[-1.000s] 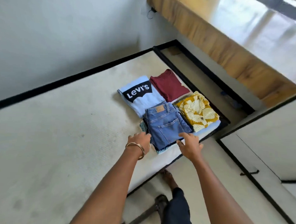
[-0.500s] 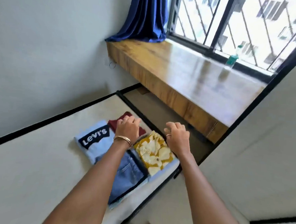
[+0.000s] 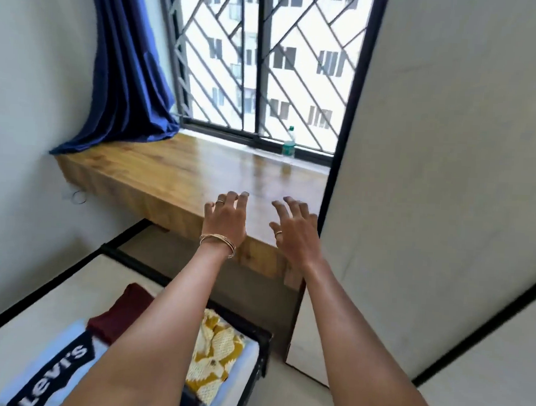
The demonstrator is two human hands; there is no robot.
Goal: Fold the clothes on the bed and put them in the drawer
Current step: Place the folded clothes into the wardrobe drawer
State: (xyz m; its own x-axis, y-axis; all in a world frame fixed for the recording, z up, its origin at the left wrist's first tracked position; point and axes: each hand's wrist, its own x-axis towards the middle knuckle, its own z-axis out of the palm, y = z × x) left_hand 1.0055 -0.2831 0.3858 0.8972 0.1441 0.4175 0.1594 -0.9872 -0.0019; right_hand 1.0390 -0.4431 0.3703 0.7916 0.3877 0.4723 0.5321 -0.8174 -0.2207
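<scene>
Your folded clothes lie low in the near left of the view, packed side by side in the drawer (image 3: 260, 351), whose dark rim shows along its right edge: the light blue Levi's shirt (image 3: 56, 368) nearest left, the maroon garment (image 3: 121, 313) just beyond it, and the yellow patterned piece (image 3: 215, 346) to the right, against the rim. Your forearms cross over them and hide whatever lies between. Both hands are raised well above the clothes, out in front of the wooden window ledge (image 3: 169, 169). Your left hand (image 3: 225, 220), with bangles (image 3: 218, 242) at the wrist, has its fingers spread and loosely bent, holding nothing. Your right hand (image 3: 293, 229) is just beside it, apart from it, fingers likewise splayed and empty. A white panel with a black edge (image 3: 417, 179) stands close on the right, just beside your right hand. To the left the white wall (image 3: 25, 128) leaves more room. Far across the ledge, a blue curtain (image 3: 127, 71) hangs at the left and a green-capped bottle (image 3: 289, 143) stands by the barred window (image 3: 261, 62).
</scene>
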